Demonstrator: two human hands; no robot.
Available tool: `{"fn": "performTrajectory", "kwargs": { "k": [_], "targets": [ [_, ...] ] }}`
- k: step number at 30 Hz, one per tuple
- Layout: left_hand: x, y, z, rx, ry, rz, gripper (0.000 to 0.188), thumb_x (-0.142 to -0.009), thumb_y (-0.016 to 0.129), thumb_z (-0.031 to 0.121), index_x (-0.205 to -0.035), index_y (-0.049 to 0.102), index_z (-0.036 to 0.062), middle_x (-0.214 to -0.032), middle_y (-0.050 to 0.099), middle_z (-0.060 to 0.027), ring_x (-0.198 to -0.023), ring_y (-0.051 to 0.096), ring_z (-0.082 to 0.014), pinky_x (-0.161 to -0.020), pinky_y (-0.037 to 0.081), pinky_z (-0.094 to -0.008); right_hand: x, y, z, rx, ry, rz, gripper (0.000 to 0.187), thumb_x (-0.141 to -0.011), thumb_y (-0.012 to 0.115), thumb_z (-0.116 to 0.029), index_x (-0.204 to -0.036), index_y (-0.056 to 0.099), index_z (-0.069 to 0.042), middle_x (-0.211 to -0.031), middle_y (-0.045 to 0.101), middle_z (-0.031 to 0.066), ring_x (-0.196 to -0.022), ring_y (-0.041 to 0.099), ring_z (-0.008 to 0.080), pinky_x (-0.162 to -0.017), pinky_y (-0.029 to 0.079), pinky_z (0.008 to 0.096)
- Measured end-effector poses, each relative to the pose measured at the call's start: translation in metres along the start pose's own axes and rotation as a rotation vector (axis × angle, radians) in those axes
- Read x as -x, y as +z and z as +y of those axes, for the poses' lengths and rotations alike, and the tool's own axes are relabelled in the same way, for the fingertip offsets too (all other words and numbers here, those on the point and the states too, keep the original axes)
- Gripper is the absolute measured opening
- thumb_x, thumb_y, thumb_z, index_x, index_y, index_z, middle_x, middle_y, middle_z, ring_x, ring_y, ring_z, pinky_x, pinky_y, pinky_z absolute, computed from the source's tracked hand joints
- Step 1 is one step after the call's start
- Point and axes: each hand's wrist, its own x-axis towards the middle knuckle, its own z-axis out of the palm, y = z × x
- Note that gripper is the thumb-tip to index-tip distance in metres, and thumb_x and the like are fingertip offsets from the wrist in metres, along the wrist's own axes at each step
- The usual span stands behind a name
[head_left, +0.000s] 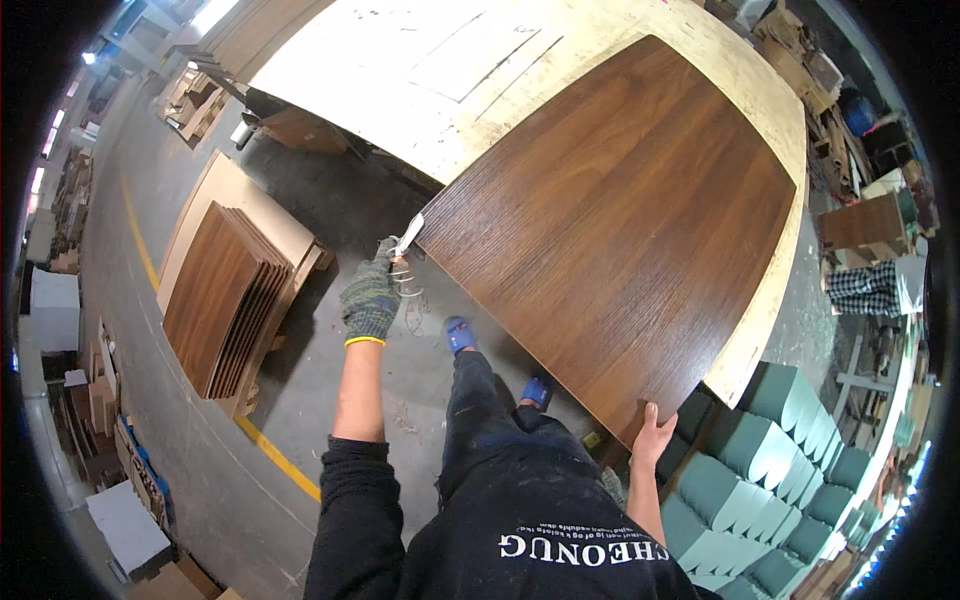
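Note:
A large dark-brown wood-grain panel [620, 220] lies on a pale worktable, its near edge jutting toward me. My right hand [652, 440], bare, grips the panel's near right corner, thumb on top and the other fingers hidden at the edge. My left hand [371, 295] wears a grey-green knit glove with a yellow cuff. It is closed around a slim whitish tool [408, 236], whose tip is at the panel's left corner. A pale coiled cord [403, 278] hangs beside this hand. The tool's exact kind is unclear.
The worktable [370, 70] has pencil-like lines on its pale top. To the left, a stack of brown panels [215, 300] sits on a pallet near a yellow floor line [280, 460]. Green blocks [740, 490] are piled at the right. My feet in blue slippers [537, 392] stand below the panel.

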Motion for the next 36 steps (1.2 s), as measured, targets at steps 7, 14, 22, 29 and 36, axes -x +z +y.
{"fn": "performTrajectory", "kwargs": {
  "k": [7, 14, 22, 29, 36],
  "targets": [
    [0.078, 0.016, -0.008, 0.165, 0.246, -0.038, 0.041, -0.088, 0.049, 0.038, -0.123, 0.054, 0.016, -0.093, 0.061, -0.0152, -0.078, 0.06, -0.0343, -0.067, 0.047, -0.0441, -0.054, -0.079, 0.028, 0.066, 0.039, 0.125, 0.038, -0.088, 0.061, -0.022, -0.116, 0.053, 0.003, -0.105, 0.062, 0.0088, -0.093, 0.057, 0.0187, -0.086, 0.044, 0.0314],
    [0.171, 0.006, 0.039, 0.191, 0.092, -0.173, 0.042, -0.085, 0.058, 0.029, -0.126, 0.053, 0.0203, -0.086, 0.06, -0.0124, -0.073, 0.06, -0.0319, -0.064, 0.047, -0.0429, -0.004, -0.114, 0.086, -0.698, 0.581, -0.667, 0.053, -0.09, 0.054, -0.044, -0.125, 0.046, -0.005, -0.101, 0.058, 0.0066, -0.089, 0.058, 0.0201, -0.074, 0.05, 0.0327],
    [0.181, 0.022, 0.03, 0.015, 0.173, -0.136, 0.045, -0.088, 0.051, 0.034, -0.131, 0.048, 0.0207, -0.091, 0.059, -0.0108, -0.077, 0.06, -0.0284, -0.067, 0.045, -0.0436, 0.062, 0.161, -0.02, -0.885, 0.591, -1.121, 0.049, -0.089, 0.06, -0.034, -0.127, 0.045, -0.008, -0.125, 0.052, 0.0088, -0.109, 0.053, 0.0223, -0.09, 0.044, 0.0374],
    [0.162, 0.015, 0.009, -0.092, 0.308, -0.092, 0.046, -0.085, 0.056, 0.036, -0.129, 0.05, 0.0212, -0.082, 0.059, -0.0084, -0.07, 0.059, -0.0265, -0.063, 0.045, -0.0412, 0.071, 0.174, -0.043, -0.885, 0.637, -0.812, 0.035, -0.085, 0.068, -0.021, -0.113, 0.054, -0.006, -0.103, 0.061, 0.0063, -0.093, 0.059, 0.0186, -0.082, 0.048, 0.0327],
    [0.112, -0.002, 0.013, -0.105, 0.497, -0.118, 0.044, -0.083, 0.059, 0.034, -0.125, 0.052, 0.0194, -0.083, 0.058, -0.0088, -0.075, 0.059, -0.0281, -0.064, 0.046, -0.0411, 0.067, 0.175, -0.048, -0.818, 0.614, -0.727, 0.024, -0.084, 0.068, -0.017, -0.104, 0.06, -0.006, -0.093, 0.063, 0.0027, -0.083, 0.059, 0.014, -0.07, 0.048, 0.0278]
  ]
}}
